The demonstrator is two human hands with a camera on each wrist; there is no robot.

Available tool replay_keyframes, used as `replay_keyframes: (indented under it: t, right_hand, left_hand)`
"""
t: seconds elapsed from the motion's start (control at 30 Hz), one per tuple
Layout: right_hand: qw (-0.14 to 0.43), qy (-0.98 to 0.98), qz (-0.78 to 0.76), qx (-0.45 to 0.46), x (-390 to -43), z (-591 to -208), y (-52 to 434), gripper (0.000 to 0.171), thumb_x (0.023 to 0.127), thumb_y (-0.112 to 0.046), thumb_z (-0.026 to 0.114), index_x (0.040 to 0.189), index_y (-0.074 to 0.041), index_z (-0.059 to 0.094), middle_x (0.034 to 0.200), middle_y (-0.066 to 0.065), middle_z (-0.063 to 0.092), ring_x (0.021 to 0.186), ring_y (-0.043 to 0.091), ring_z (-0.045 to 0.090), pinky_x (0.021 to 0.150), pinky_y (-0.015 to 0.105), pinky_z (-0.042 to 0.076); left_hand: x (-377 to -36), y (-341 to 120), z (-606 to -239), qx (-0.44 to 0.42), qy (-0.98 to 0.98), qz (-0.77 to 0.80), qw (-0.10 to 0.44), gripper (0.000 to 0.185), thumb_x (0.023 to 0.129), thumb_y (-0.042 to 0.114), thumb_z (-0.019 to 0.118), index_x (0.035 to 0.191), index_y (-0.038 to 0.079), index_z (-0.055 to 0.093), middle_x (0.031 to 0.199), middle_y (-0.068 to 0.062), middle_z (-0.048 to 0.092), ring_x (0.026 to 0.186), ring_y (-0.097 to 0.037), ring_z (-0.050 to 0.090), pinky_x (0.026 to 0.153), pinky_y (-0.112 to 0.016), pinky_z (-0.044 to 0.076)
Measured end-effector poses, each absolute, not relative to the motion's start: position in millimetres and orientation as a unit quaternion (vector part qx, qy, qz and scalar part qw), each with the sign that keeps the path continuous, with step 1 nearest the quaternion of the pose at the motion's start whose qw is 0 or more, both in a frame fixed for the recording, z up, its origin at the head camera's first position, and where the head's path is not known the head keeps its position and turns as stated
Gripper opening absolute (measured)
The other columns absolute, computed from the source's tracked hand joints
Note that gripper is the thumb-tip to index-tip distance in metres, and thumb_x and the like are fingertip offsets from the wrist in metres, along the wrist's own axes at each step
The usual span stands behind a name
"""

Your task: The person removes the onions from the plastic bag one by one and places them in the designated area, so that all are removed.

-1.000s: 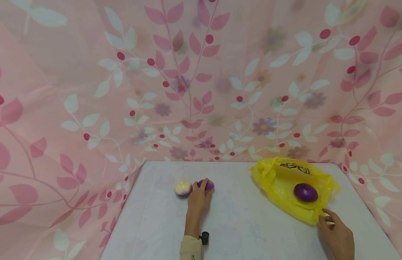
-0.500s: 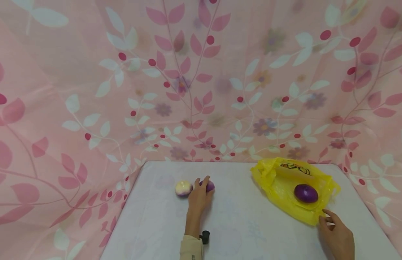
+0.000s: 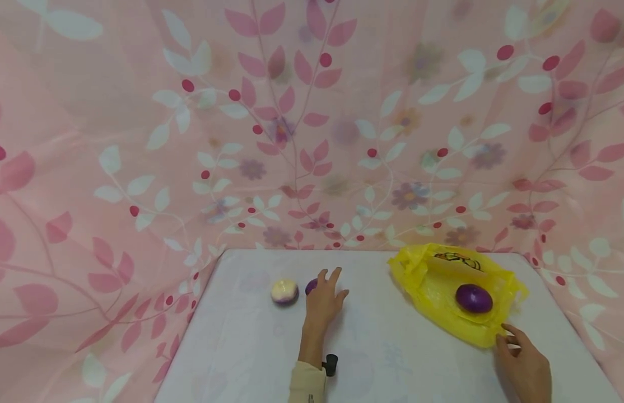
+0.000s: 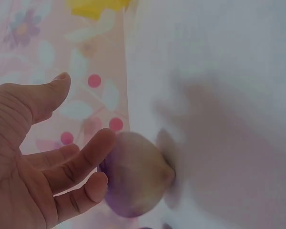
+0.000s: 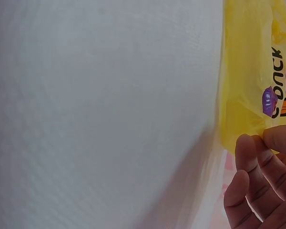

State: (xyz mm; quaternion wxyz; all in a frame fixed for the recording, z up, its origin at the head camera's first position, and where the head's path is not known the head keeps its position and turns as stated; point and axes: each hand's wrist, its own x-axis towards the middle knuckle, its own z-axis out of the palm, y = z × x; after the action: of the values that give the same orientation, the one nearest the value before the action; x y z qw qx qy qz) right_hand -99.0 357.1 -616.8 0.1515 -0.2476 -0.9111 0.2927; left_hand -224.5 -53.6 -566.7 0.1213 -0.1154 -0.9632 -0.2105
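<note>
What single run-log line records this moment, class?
left hand: fingers spread, by purple onion | right hand: pinches bag edge | second onion: in bag | pale onion: on table

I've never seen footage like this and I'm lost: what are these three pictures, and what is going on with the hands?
No machine here: a person works with bare hands and wears three cameras. The wide picture comes from the head; the close-ups come from each wrist.

On the white table lie a pale round vegetable and a purple one, largely hidden by the hand in the head view. A yellow plastic bag holds another purple vegetable.

The left hand is spread open beside the purple one, gripping nothing. The right hand pinches the bag's near edge, as its wrist camera shows, fingers on the plastic.
</note>
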Motion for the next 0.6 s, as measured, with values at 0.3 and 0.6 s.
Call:
replay_keyframes:
  t: [0.3, 0.6]
  right_hand:
    - [0.145, -0.91, 0.296, -0.253, -98, -616, 359, 0.038, 0.095, -0.02, 0.062, 0.126, 0.0, 0.059, 0.097, 0.022, 0.07, 0.064, 0.022, 0.063, 0.05, 0.024, 0.041]
    - [0.133, -0.907, 0.298, -0.265, -98, -620, 361, 0.038, 0.096, -0.02, 0.062, 0.128, 0.001, 0.058, 0.1, 0.024, 0.069, 0.065, 0.024, 0.064, 0.051, 0.026, 0.043]
  left_hand:
    - [-220, -21, -569, -0.15, -0.959, -0.224, 0.089, 0.059, 0.091, 0.04, 0.07, 0.143, 0.025, 0.049, 0.139, -0.015, 0.049, 0.067, -0.027, 0.065, 0.057, -0.038, 0.053]
    - [-220, 17, -578, -0.203, -0.946, -0.231, 0.104, 0.058, 0.092, 0.047, 0.067, 0.144, 0.029, 0.048, 0.136, -0.006, 0.053, 0.079, -0.024, 0.066, 0.067, -0.035, 0.054]
